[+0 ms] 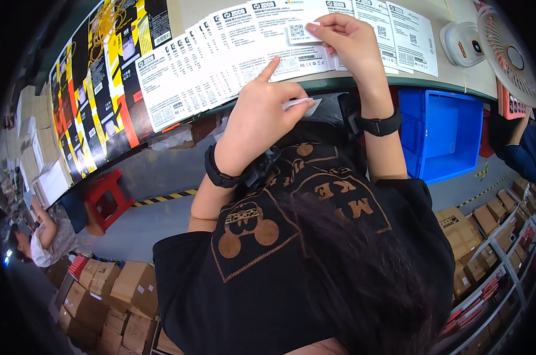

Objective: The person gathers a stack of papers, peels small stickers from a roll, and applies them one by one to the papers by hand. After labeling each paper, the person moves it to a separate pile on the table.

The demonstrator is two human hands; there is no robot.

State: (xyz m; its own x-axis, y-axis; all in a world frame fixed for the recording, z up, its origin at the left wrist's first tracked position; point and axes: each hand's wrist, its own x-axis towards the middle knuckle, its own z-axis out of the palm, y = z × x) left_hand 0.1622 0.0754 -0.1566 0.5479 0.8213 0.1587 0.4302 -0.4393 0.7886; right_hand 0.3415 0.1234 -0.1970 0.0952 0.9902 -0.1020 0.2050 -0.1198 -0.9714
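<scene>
My right hand pinches a small white label with a square code printed on it, between thumb and fingers. The label hangs over a fanned row of white printed sheets on the table. Nearer to me, my left hand has its index finger stretched out toward the sheets. Its thumb and other fingers close on a small white slip of paper, mostly hidden by the hand. More white sheets overlap at the right of the row. A dark band circles each wrist.
Black, yellow and red printed packaging sheets cover the table's left, with yellow rubber bands on top. A white fan stands at the right. Below the table edge is a blue crate; a red stool stands left. Co-workers are at both sides.
</scene>
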